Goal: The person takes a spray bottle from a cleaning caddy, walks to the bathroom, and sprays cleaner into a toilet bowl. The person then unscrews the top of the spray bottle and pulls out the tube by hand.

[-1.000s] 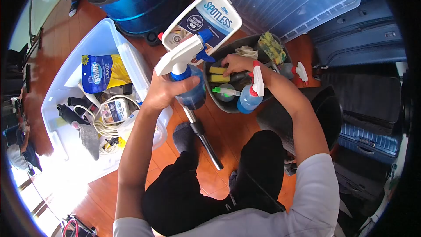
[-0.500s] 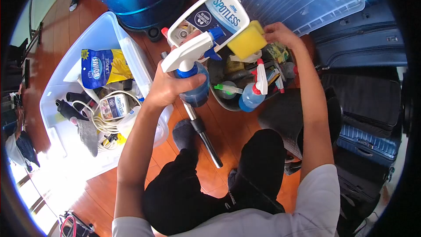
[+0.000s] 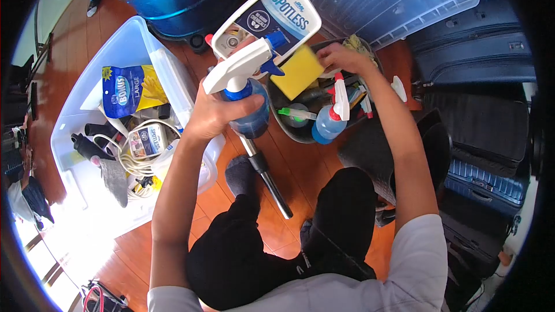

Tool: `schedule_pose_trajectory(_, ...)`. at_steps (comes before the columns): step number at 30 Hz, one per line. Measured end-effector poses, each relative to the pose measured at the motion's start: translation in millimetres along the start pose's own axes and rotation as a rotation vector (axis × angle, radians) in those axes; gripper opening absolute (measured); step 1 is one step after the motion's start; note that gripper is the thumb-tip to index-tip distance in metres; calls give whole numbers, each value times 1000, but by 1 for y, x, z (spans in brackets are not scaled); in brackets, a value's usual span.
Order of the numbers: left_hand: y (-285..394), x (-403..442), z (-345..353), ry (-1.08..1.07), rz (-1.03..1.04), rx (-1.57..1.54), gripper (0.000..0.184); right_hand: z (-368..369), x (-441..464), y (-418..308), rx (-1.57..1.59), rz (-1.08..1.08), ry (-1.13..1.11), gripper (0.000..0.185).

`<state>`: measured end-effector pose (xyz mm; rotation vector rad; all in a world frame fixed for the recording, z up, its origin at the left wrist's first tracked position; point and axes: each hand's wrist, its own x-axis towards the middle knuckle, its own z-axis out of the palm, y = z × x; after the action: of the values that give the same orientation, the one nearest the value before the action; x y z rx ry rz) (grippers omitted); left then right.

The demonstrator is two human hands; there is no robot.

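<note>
My left hand (image 3: 217, 110) is wrapped round a spray bottle (image 3: 250, 118) with a white and blue head. Just behind that bottle is a white tub (image 3: 283, 14) labelled Spotless; what supports it is hidden. My right hand (image 3: 344, 60) grips a yellow sponge (image 3: 298, 73) at its right edge, over a dark grey bin (image 3: 300, 136). Inside the bin stand a blue spray bottle (image 3: 329, 124) with a red and white head and a bottle with a green nozzle (image 3: 298, 114), among other supplies partly hidden.
A clear plastic box (image 3: 69, 179) on the left holds a Bonus glove pack (image 3: 133, 89), cords and a smaller Spotless tub (image 3: 148, 140). A metal tube (image 3: 266, 179) lies near my feet. Behind are a blue barrel (image 3: 179, 6) and a clear lid (image 3: 399, 0); suitcases (image 3: 480, 133) stand right.
My right hand has picked up the yellow sponge from the bin, lifted it to the back right, then brought it left and lower. My left hand still holds the spray bottle.
</note>
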<state>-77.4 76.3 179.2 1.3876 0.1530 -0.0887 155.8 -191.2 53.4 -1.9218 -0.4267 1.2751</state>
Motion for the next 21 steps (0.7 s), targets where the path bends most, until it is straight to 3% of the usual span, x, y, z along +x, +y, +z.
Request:
schedule_pose_trajectory(2, 0, 0, 1, 6, 3, 8, 78, 11, 8, 8, -50, 18, -28, 29)
schedule_pose_trajectory(4, -1, 1, 1, 19, 30, 28, 78, 16, 12, 14, -294, -4, -99, 35)
schedule_pose_trajectory(6, 1, 0, 1, 19, 26, 30, 78, 17, 11, 20, -277, 52, -26, 37)
schedule_pose_trajectory(9, 1, 0, 1, 17, 27, 33, 78, -11, 25, 67, -553, -236, 51, 36)
schedule_pose_trajectory(11, 0, 0, 1, 13, 32, 34, 79, -22, 25, 86, -647, -140, 367, 32)
schedule_pose_trajectory(14, 1, -1, 2, 30, 15, 59, 78, -21, 29, 82, -766, -46, 313, 31)
schedule_pose_trajectory(18, 0, 1, 1, 25, 39, 83, 78, 6, 31, 54, -724, -56, 325, 31)
schedule_pose_trajectory(20, -3, 1, 1, 24, 74, 95, 78, 22, 39, 46, -364, -325, 398, 36)
schedule_pose_trajectory(21, -3, 1, 2, 13, 42, 54, 78, 33, 36, 33, -362, -323, 400, 36)
